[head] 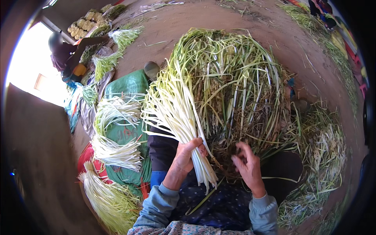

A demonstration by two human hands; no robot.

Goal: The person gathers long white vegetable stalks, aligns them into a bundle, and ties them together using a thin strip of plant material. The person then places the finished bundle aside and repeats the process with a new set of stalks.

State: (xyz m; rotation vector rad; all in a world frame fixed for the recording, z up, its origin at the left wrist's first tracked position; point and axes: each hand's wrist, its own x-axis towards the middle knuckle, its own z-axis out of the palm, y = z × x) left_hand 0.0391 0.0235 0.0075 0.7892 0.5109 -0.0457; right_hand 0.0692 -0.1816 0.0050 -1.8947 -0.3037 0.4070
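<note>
My left hand grips a thick bunch of pale, white-stemmed stalks, probably blanched garlic shoots. The bunch's light green tops lean away from me, and its cut-looking white ends hang below my fist. One stalk with a brownish sheath sticks out beside them towards the right. My right hand hovers over my lap, fingers bent and apart, with nothing visible in it. Just beyond it lies a large heap of uncleaned stalks, green-topped, with dark roots and dry brown leaves towards me.
Cleaned bundles lie on a green woven sack at left. A tied bunch sits nearer. Stripped leaf waste is piled at right. A person sits far left near more bundles; stacked bundles stand behind.
</note>
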